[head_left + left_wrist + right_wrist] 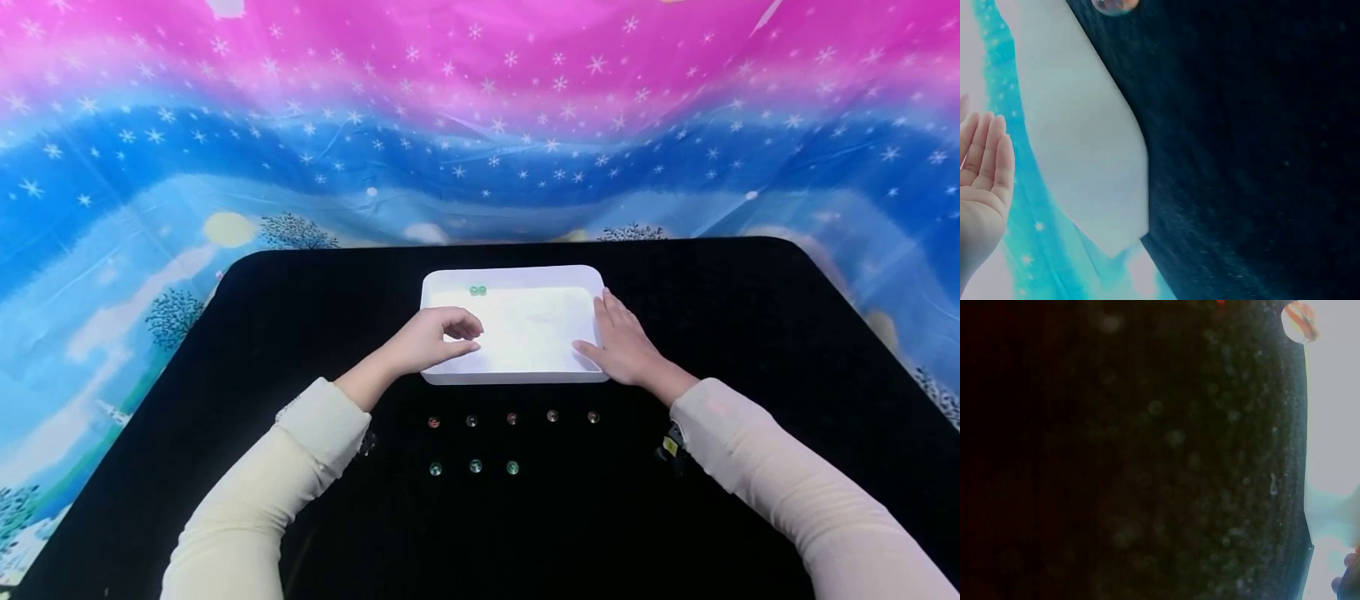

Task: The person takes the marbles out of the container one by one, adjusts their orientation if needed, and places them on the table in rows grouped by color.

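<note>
A shallow white tray [517, 377] lies on the black table. Two green glass marbles [477, 291] sit side by side at its far left inside. My left hand [438, 337] is over the tray's left part, thumb and fingers apart and loosely bent, with nothing seen between them. Along the tray's right wall rests my right hand [622, 342], fingers straight and thumb spread inward. In the left wrist view the left hand [985, 169] shows its palm with extended fingers. Only a few fingertips of the right hand [1347, 575] show in the right wrist view.
In front of the tray lies a row of several reddish and clear marbles [512, 418]. Nearer stands a row of three greenish marbles [476, 466]. The black tabletop [750, 333] extends both sides. A pink and blue snowflake cloth [480, 125] hangs behind.
</note>
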`<state>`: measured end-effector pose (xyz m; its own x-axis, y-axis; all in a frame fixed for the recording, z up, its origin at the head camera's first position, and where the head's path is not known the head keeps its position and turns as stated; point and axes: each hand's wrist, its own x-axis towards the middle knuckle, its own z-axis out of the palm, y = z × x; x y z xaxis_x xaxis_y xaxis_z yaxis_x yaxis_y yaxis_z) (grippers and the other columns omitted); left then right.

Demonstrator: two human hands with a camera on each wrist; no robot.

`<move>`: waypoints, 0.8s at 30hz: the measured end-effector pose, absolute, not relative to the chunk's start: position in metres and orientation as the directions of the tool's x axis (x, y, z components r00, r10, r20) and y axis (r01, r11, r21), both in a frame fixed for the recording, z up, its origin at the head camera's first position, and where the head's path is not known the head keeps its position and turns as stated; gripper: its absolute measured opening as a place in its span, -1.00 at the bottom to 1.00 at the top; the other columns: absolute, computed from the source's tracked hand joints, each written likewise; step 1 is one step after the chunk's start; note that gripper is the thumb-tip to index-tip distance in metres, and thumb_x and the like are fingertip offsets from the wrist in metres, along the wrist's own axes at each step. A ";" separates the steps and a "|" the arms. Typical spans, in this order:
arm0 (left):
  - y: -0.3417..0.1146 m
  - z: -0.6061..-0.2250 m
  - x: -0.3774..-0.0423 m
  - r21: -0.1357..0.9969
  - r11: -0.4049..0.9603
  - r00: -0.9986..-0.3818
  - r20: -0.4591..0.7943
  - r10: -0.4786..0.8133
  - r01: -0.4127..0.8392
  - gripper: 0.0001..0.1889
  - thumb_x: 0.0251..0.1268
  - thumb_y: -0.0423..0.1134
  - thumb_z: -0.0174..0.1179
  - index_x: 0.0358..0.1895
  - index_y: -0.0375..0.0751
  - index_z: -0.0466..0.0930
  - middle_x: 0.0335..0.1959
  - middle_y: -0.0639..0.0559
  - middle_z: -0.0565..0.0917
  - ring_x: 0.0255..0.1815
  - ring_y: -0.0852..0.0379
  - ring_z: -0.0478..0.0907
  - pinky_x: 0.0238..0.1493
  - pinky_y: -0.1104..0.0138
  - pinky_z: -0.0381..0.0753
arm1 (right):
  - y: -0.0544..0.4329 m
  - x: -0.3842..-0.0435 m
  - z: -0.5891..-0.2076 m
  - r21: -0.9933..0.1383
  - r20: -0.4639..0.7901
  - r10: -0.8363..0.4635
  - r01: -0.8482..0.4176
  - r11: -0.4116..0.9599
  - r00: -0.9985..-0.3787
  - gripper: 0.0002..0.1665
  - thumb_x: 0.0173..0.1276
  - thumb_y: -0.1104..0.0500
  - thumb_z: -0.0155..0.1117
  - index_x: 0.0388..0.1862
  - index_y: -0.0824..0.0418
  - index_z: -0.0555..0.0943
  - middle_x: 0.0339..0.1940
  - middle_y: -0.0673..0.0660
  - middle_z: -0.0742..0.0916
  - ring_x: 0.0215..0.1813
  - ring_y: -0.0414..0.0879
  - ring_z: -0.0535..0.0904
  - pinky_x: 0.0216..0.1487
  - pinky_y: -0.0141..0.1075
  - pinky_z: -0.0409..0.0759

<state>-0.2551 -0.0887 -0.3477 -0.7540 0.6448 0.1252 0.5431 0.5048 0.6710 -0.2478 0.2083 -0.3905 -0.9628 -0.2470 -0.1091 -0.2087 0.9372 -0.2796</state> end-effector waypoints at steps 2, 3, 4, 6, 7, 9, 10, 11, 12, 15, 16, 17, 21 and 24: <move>-0.090 -0.351 -0.260 0.688 0.510 -0.775 0.121 0.620 0.516 -0.79 0.08 -0.27 0.17 -0.22 -0.30 0.54 -0.34 0.04 0.58 -0.30 0.22 0.48 -0.18 0.36 0.42 | 0.208 -0.248 -0.391 -0.279 -0.109 -0.248 -0.210 0.937 -0.963 0.00 0.27 -0.21 -0.14 0.30 0.46 -0.28 0.32 0.34 -0.25 0.32 0.17 -0.33 0.22 0.02 -0.25; -0.091 -0.352 -0.263 0.690 0.514 -0.781 0.120 0.612 0.509 -0.78 0.08 -0.27 0.17 -0.22 -0.31 0.54 -0.34 0.05 0.58 -0.29 0.21 0.48 -0.18 0.36 0.42 | 0.209 -0.248 -0.391 -0.279 -0.109 -0.247 -0.209 0.937 -0.963 0.00 0.27 -0.21 -0.14 0.30 0.45 -0.28 0.32 0.34 -0.24 0.32 0.17 -0.33 0.22 0.02 -0.25; -0.092 -0.354 -0.266 0.693 0.520 -0.789 0.116 0.604 0.500 -0.78 0.08 -0.27 0.17 -0.22 -0.30 0.54 -0.34 0.06 0.58 -0.29 0.21 0.48 -0.18 0.37 0.42 | 0.209 -0.248 -0.391 -0.279 -0.108 -0.248 -0.210 0.937 -0.963 0.00 0.26 -0.21 -0.14 0.30 0.45 -0.28 0.32 0.35 -0.24 0.32 0.18 -0.33 0.22 0.02 -0.25; -0.092 -0.356 -0.270 0.697 0.532 -0.802 0.105 0.589 0.482 -0.78 0.08 -0.27 0.17 -0.21 -0.30 0.54 -0.33 0.05 0.58 -0.28 0.20 0.49 -0.17 0.38 0.42 | 0.209 -0.248 -0.391 -0.280 -0.107 -0.247 -0.209 0.937 -0.963 0.00 0.26 -0.21 -0.14 0.30 0.45 -0.28 0.32 0.35 -0.24 0.32 0.18 -0.33 0.22 0.02 -0.24; -0.092 -0.357 -0.273 0.699 0.537 -0.807 0.098 0.582 0.472 -0.77 0.08 -0.26 0.17 -0.21 -0.31 0.54 -0.32 0.04 0.58 -0.27 0.19 0.49 -0.17 0.37 0.42 | 0.209 -0.249 -0.391 -0.280 -0.103 -0.246 -0.209 0.937 -0.964 0.00 0.26 -0.20 -0.13 0.30 0.46 -0.27 0.32 0.36 -0.23 0.32 0.18 -0.33 0.22 0.02 -0.24; -0.092 -0.358 -0.277 0.702 0.553 -0.822 0.081 0.564 0.448 -0.76 0.09 -0.25 0.17 -0.20 -0.30 0.54 -0.31 0.03 0.58 -0.25 0.18 0.49 -0.16 0.36 0.42 | 0.209 -0.249 -0.391 -0.279 -0.103 -0.246 -0.209 0.937 -0.964 0.00 0.26 -0.20 -0.13 0.30 0.46 -0.27 0.32 0.36 -0.23 0.32 0.18 -0.32 0.22 0.02 -0.24; -0.092 -0.359 -0.280 0.706 0.561 -0.831 0.071 0.552 0.433 -0.76 0.09 -0.24 0.17 -0.19 -0.30 0.54 -0.30 0.03 0.58 -0.25 0.18 0.49 -0.16 0.36 0.42 | 0.209 -0.249 -0.392 -0.280 -0.102 -0.245 -0.208 0.937 -0.964 0.00 0.26 -0.20 -0.13 0.30 0.46 -0.27 0.32 0.36 -0.22 0.32 0.18 -0.32 0.22 0.02 -0.24; -0.093 -0.359 -0.282 0.710 0.566 -0.838 0.061 0.542 0.418 -0.75 0.09 -0.24 0.17 -0.18 -0.30 0.53 -0.30 0.03 0.58 -0.24 0.17 0.49 -0.16 0.35 0.42 | 0.209 -0.249 -0.392 -0.280 -0.103 -0.245 -0.208 0.937 -0.964 0.00 0.26 -0.20 -0.13 0.30 0.46 -0.26 0.32 0.36 -0.23 0.32 0.18 -0.32 0.22 0.02 -0.24; -0.093 -0.359 -0.284 0.716 0.571 -0.846 0.052 0.531 0.402 -0.75 0.09 -0.24 0.17 -0.18 -0.30 0.53 -0.29 0.02 0.58 -0.23 0.16 0.49 -0.15 0.34 0.42 | 0.209 -0.249 -0.392 -0.279 -0.105 -0.245 -0.208 0.938 -0.964 0.00 0.26 -0.20 -0.13 0.30 0.46 -0.27 0.32 0.35 -0.24 0.32 0.18 -0.33 0.22 0.02 -0.24; -0.093 -0.361 -0.290 0.723 0.583 -0.862 0.034 0.506 0.371 -0.75 0.10 -0.24 0.16 -0.17 -0.29 0.53 -0.26 0.00 0.57 -0.22 0.15 0.48 -0.14 0.33 0.42 | 0.209 -0.248 -0.391 -0.280 -0.109 -0.245 -0.207 0.937 -0.963 -0.01 0.27 -0.20 -0.13 0.30 0.46 -0.27 0.32 0.35 -0.25 0.32 0.18 -0.33 0.22 0.02 -0.25; -0.093 -0.361 -0.292 0.726 0.585 -0.867 0.032 0.497 0.363 -0.75 0.09 -0.24 0.16 -0.17 -0.29 0.53 -0.26 0.00 0.57 -0.22 0.15 0.48 -0.14 0.33 0.42 | 0.209 -0.248 -0.391 -0.282 -0.108 -0.244 -0.206 0.937 -0.964 -0.01 0.26 -0.20 -0.13 0.30 0.46 -0.27 0.32 0.34 -0.25 0.32 0.17 -0.33 0.22 0.02 -0.24; -0.093 -0.362 -0.294 0.727 0.588 -0.871 0.031 0.489 0.356 -0.75 0.09 -0.24 0.16 -0.17 -0.29 0.53 -0.25 -0.01 0.57 -0.22 0.15 0.48 -0.14 0.33 0.42 | 0.208 -0.248 -0.391 -0.282 -0.109 -0.245 -0.207 0.937 -0.963 -0.01 0.27 -0.20 -0.13 0.30 0.46 -0.27 0.32 0.35 -0.25 0.32 0.18 -0.33 0.22 0.02 -0.24; -0.094 -0.363 -0.301 0.736 0.588 -0.889 0.041 0.456 0.335 -0.75 0.10 -0.24 0.16 -0.17 -0.30 0.53 -0.26 -0.02 0.56 -0.22 0.13 0.48 -0.15 0.33 0.42 | 0.208 -0.248 -0.391 -0.280 -0.110 -0.246 -0.207 0.937 -0.963 -0.01 0.27 -0.20 -0.13 0.30 0.46 -0.27 0.32 0.35 -0.24 0.32 0.18 -0.33 0.21 0.03 -0.24; -0.094 -0.365 -0.306 0.742 0.590 -0.902 0.046 0.428 0.318 -0.76 0.10 -0.24 0.15 -0.18 -0.29 0.53 -0.27 -0.02 0.56 -0.22 0.12 0.48 -0.16 0.32 0.42 | 0.208 -0.249 -0.391 -0.280 -0.112 -0.247 -0.208 0.937 -0.962 -0.01 0.27 -0.20 -0.13 0.30 0.46 -0.28 0.32 0.35 -0.25 0.32 0.18 -0.33 0.21 0.03 -0.24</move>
